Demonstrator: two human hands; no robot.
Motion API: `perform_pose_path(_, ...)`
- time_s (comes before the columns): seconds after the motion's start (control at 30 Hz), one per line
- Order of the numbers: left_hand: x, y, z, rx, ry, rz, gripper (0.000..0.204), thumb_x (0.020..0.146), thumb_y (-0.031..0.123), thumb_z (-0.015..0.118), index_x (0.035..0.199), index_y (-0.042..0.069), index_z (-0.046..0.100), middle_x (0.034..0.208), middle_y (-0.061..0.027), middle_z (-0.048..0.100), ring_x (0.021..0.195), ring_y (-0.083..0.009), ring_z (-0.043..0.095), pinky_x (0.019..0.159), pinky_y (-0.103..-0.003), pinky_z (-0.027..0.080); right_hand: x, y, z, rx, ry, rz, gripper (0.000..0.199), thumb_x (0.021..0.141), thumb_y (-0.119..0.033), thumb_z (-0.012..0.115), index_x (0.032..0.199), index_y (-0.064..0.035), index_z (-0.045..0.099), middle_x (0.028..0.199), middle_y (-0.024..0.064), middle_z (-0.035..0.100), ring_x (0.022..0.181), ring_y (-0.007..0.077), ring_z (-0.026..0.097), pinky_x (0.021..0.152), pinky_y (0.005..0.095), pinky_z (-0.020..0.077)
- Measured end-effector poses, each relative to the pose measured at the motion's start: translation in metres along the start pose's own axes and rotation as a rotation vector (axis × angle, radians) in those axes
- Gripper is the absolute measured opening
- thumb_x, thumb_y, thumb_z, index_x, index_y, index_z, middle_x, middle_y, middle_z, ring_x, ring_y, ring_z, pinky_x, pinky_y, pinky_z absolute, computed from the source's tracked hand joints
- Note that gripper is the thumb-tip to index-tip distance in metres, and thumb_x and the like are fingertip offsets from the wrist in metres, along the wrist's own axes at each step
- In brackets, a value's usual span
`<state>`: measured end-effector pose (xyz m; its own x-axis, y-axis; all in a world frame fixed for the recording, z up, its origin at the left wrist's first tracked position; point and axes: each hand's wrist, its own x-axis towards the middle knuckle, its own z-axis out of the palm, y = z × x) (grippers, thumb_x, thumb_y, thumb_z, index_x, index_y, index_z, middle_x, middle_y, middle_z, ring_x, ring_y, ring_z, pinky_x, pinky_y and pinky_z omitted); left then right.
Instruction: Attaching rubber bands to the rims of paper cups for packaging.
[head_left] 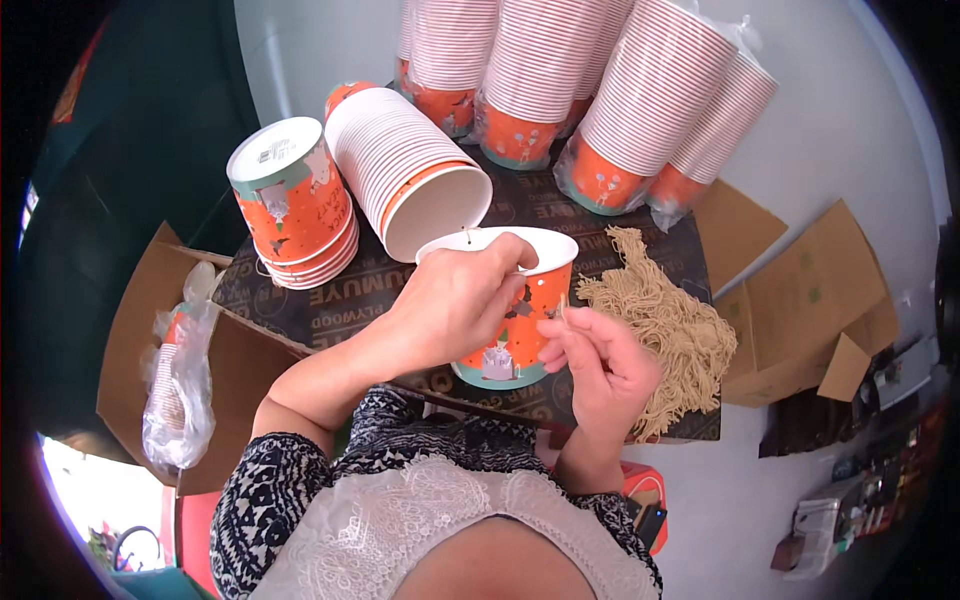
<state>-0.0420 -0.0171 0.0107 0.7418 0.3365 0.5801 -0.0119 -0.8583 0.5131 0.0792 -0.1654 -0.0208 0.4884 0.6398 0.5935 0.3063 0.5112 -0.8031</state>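
Note:
An orange paper bucket (501, 347) with a white rim and a green base band stands upright at the near edge of the dark board. My left hand (455, 300) is closed over its near rim, with some fingers reaching inside. A short bit of beige string (563, 303) rises from the pinched fingertips of my right hand (606, 362), close beside the bucket's right wall. A small end of string also shows at the bucket's far rim. To the right lies a loose pile of beige strings (660, 335). What my left fingertips touch inside is hidden.
A few nested buckets (300, 215) stand upside down at the left, beside a long stack on its side (400, 165). Several plastic-wrapped stacks (640, 110) line the back. Open cardboard boxes flank the board (330, 310); the left box (240, 375) holds another wrapped stack (178, 385).

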Motion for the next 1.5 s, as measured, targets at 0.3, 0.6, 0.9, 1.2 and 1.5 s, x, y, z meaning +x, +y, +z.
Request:
perform_pose_path(0.3,-0.004,0.002,0.002,-0.071,0.062,0.071,0.014,0.090,0.003,0.059,0.102,0.001,0.053,0.069,-0.0160,0.066,0.067,-0.0362,0.068,0.059,-0.045,0.052,0.006,0.006,0.002,-0.449,0.096,-0.146,0.010,0.082,0.010,0.067,0.087,0.0019,0.062,0.068,0.0057,0.058,0.058,0.0092,0.056,0.052,0.0238,0.0429)
perform_pose_path(0.6,-0.006,0.007,-0.001,-0.101,0.021,0.023,0.012,0.090,0.003,0.060,0.100,0.000,0.053,0.067,-0.0129,0.067,0.064,-0.0324,0.069,0.057,-0.041,0.053,0.004,0.003,0.000,-0.499,0.063,-0.165,0.015,0.075,0.013,0.064,0.081,0.0005,0.058,0.067,0.0067,0.053,0.056,0.0134,0.053,0.052,0.0261,0.0415)
perform_pose_path(0.9,-0.010,0.006,0.002,-0.111,0.046,0.032,0.012,0.090,0.003,0.060,0.099,0.001,0.054,0.064,-0.0137,0.064,0.062,-0.0342,0.067,0.055,-0.042,0.052,0.003,0.002,0.002,-0.475,0.033,-0.131,0.014,0.076,0.012,0.064,0.080,0.0005,0.058,0.066,0.0057,0.053,0.056,0.0123,0.053,0.052,0.0259,0.0418)
perform_pose_path(1.2,-0.014,0.007,0.001,-0.089,0.031,0.039,0.013,0.089,0.003,0.061,0.099,0.002,0.053,0.063,-0.0150,0.061,0.060,-0.0366,0.065,0.053,-0.044,0.050,0.005,0.003,0.006,-0.506,0.019,-0.140,0.014,0.075,0.012,0.064,0.079,-0.0002,0.059,0.066,0.0064,0.053,0.054,0.0139,0.052,0.050,0.0269,0.0397)
perform_pose_path(1.5,-0.027,0.006,0.017,0.055,0.088,0.222,0.022,0.083,-0.002,0.068,0.100,0.003,0.055,0.070,-0.0139,0.061,0.063,-0.0333,0.063,0.055,-0.041,0.049,-0.001,0.027,0.008,-0.459,0.056,-0.082,0.009,0.081,0.008,0.066,0.082,0.0016,0.059,0.068,0.0077,0.056,0.057,0.0132,0.055,0.053,0.0265,0.0428)
